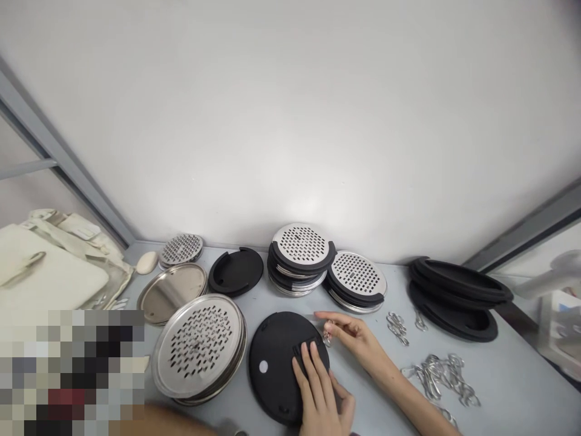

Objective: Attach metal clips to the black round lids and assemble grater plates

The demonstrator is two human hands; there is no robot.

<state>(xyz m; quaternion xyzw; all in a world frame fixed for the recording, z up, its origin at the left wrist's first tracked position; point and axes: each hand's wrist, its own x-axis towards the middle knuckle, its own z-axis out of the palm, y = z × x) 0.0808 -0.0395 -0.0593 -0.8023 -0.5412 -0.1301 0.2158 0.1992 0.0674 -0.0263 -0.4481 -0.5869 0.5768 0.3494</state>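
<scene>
A round black disc (272,387) with a small white dot lies face up at the bottom centre of the table. My left hand (320,387) rests flat on its right part, fingers stretched out. Just beyond the disc's upper right edge, my right hand (351,336) pinches a small metal clip (327,336) between thumb and index finger. To the left of the disc stands a stack of perforated metal plates (200,348). Loose metal clips (436,375) are heaped at the right, with a smaller group (397,328) nearer my right hand.
Along the wall stand stacks of perforated plates in black holders (302,245) (358,278), an empty black holder (238,270), a plain metal plate (175,290) and black trays (458,284). A pale bag (49,266) is at left; part of an arm (167,421) shows below.
</scene>
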